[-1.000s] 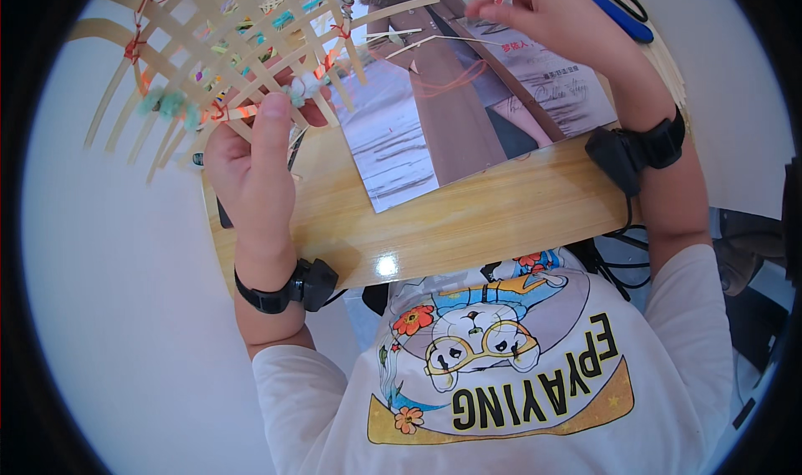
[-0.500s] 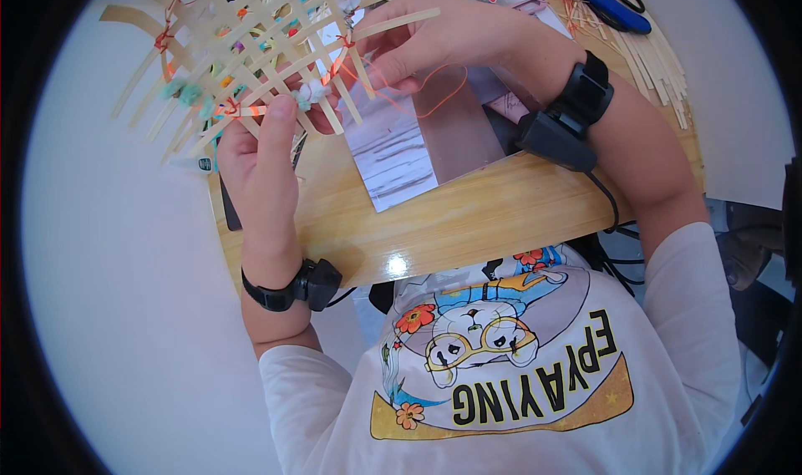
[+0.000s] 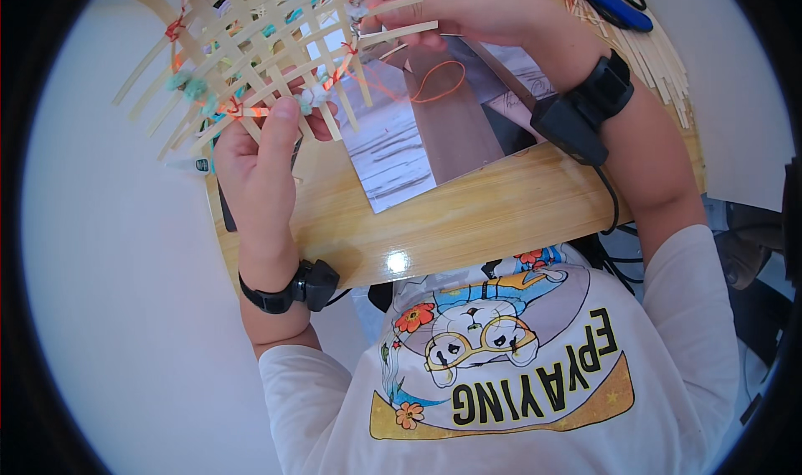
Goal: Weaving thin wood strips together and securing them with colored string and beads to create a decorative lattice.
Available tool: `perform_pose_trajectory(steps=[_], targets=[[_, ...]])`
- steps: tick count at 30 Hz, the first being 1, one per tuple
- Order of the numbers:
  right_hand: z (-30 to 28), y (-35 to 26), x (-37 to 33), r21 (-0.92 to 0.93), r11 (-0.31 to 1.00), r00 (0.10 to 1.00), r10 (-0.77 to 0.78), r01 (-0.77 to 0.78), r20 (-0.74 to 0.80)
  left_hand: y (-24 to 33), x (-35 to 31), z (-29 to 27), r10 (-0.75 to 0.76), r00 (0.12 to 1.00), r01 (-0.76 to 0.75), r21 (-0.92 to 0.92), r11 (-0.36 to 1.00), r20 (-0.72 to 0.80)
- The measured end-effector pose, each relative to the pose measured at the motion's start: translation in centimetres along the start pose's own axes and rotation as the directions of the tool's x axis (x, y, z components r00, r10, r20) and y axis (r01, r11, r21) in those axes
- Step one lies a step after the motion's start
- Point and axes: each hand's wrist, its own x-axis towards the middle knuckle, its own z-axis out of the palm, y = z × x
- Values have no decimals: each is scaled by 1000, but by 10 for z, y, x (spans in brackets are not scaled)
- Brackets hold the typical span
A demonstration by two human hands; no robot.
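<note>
A loosely woven lattice of pale bamboo strips [image 3: 269,45] is held up over the table's far left side. Fuzzy green and white tufts and orange-red cord run along its rim. My left hand [image 3: 266,153] grips the near edge, thumb on top and fingers behind the strips. My right hand [image 3: 480,9] is at the lattice's right side with curled fingers, partly hidden behind loose strip ends; what they hold cannot be made out. From the rim an orange cord [image 3: 440,81] hangs in a loop below my right hand.
Glossy printed sheets [image 3: 393,162] lie on the wooden table [image 3: 501,216]. At the far right are blue-handled scissors or pliers [image 3: 614,7] and a pile of loose bamboo strips [image 3: 660,66]. A small white tube [image 3: 194,166] is near the left table edge. Both wrists wear black cabled devices.
My right hand has moved up and slightly right, away from the lattice's lower right rim. The orange cord loop now hangs apart from its fingers. My left hand keeps its hold.
</note>
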Motion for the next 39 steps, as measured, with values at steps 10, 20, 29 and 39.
perform_pose_trajectory(steps=[10,20,29,39], targets=[[-59,-7,-26,151,977,959,-105,149,-263,8,3,12,55,998,-55,-133,990,-4],[-69,-25,-101,-131,977,777,-214,170,-592,-6,10,7,-36,999,34,-66,997,-24],[-54,-37,-128,-494,816,640,-210,-302,-739,-8,12,8,7,1000,-7,-35,999,-6],[47,9,-81,-754,655,858,-416,53,-301,-8,2,6,70,996,-67,53,996,-51]])
